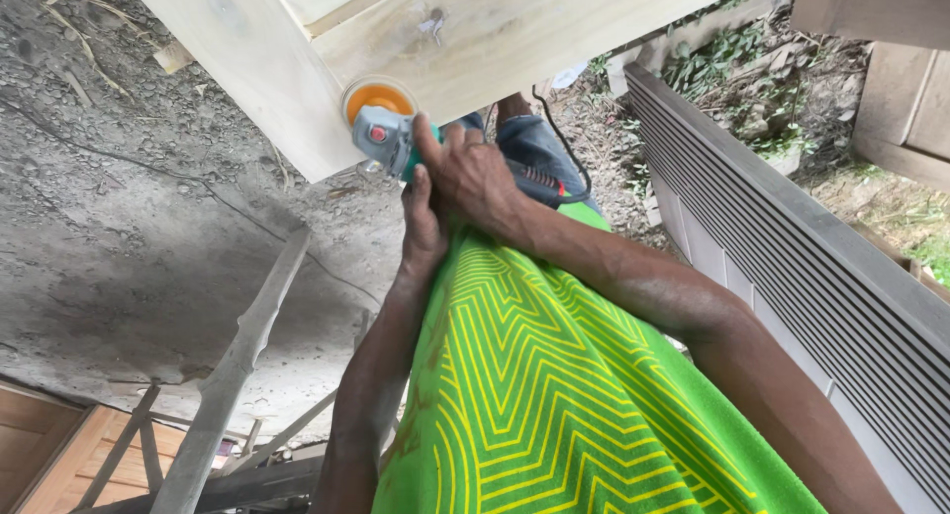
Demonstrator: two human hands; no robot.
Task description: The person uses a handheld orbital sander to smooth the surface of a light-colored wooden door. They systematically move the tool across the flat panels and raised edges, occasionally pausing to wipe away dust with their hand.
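Both hands grip 1 angle grinder (388, 138), a teal and grey tool whose orange disc (377, 98) sits against the lower edge of a pale wooden frame (495, 29). The right hand (473, 178) is closed over the top of the grinder body, fingers curled forward toward the head. The left hand (424, 227) is closed on the tool from below, just under the right hand and touching it. A black power cord (564, 148) loops off behind the right hand. A green shirt with yellow zigzag lines (554, 395) fills the foreground. To the left lies rough grey concrete ground (119, 227), with a thin wire trailing over it and grey wooden slats (228, 375) lying across it. To the right runs a long grey ribbed panel (792, 267), with weeds (732, 69) and dirt beyond it. No labels can be made out.
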